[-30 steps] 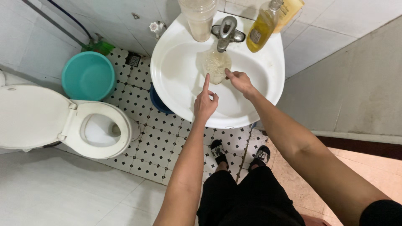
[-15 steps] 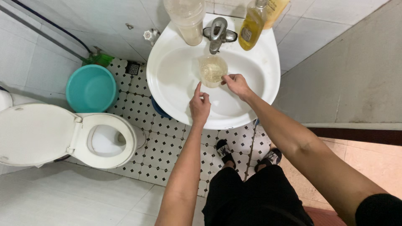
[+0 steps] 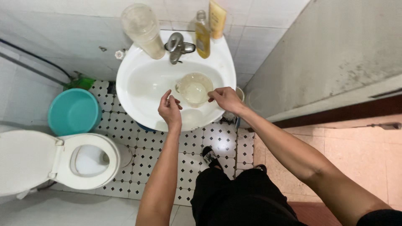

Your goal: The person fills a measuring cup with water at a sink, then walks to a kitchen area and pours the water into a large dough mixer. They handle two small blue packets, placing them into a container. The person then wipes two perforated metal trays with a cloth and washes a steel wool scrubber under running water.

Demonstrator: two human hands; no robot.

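A clear, yellowish plastic cup point(image 3: 195, 88) sits inside the white sink point(image 3: 138, 81), just below the metal tap point(image 3: 176, 47). My right hand point(image 3: 226, 99) grips the cup's right rim with its fingertips. My left hand point(image 3: 169, 109) hovers over the basin left of the cup, fingers loosely curled, holding nothing and just apart from the cup.
On the sink's back rim stand a large clear plastic container point(image 3: 143, 30), a yellow bottle point(image 3: 202, 36) and a tube point(image 3: 217, 18). A teal bucket point(image 3: 73, 111) and an open white toilet point(image 3: 79, 161) are on the tiled floor to the left. A grey door point(image 3: 331, 54) is on the right.
The view has shifted, so the sink sits more central. My left hand drew back from the cup and curled its fingers. My right hand stayed on the cup's rim.
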